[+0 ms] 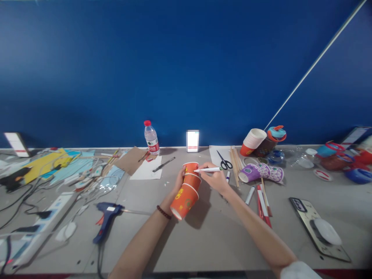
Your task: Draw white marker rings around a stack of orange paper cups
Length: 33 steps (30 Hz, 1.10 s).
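Observation:
Several orange paper cups (189,190), joined end to end in a column, tilt over the middle of the table. My left hand (179,180) is wrapped round their left side, its fingers partly hidden behind them. A white marker pen (209,169) is pinched in my right hand (216,179), with its tip at the upper cup near the rim. Just beyond that hand lie black-handled scissors (226,164) and a marker with a blue cap (228,177).
At left are a blue glue gun (108,219) and a white power strip (46,224) with cables. A water bottle (151,139) and a lit phone (193,141) stand at the back. To the right are stacked paper cups (253,141), purple cups (261,173), wooden sticks (235,166) and a phone (318,228).

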Available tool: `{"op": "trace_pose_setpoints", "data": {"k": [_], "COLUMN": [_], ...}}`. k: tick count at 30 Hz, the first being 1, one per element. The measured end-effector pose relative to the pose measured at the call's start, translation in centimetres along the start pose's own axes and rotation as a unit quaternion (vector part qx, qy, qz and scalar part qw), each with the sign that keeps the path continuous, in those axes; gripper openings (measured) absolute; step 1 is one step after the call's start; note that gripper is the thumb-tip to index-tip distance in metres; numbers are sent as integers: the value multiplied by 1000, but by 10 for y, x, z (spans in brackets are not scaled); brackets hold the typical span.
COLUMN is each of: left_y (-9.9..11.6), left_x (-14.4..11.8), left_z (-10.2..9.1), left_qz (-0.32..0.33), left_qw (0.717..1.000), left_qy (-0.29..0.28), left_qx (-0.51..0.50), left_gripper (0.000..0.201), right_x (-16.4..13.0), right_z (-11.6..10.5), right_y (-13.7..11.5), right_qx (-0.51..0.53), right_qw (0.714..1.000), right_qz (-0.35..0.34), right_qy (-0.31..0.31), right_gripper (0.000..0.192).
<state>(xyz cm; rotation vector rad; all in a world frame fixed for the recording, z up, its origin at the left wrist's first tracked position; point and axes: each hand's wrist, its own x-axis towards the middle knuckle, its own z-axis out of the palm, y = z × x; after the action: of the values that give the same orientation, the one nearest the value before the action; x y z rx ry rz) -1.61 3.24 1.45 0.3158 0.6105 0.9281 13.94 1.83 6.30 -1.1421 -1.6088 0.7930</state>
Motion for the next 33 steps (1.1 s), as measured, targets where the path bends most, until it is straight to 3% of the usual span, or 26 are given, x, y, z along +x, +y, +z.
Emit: {"op": "trace_pose_setpoints", "data": {"k": [33], "left_y": [2], "left_x": [-4], "left_z": [5], "left_qz": [-20], "left_qw": [1000], "left_qy": [5], "left_qx": [18], "left_gripper": [42], "right_x": [1], "right_z": [0], "right_y": [1], "right_qx": [3], "right_qw": [999], "right_qz": [20], "right_qy": [38], "right_gripper": [8]}}
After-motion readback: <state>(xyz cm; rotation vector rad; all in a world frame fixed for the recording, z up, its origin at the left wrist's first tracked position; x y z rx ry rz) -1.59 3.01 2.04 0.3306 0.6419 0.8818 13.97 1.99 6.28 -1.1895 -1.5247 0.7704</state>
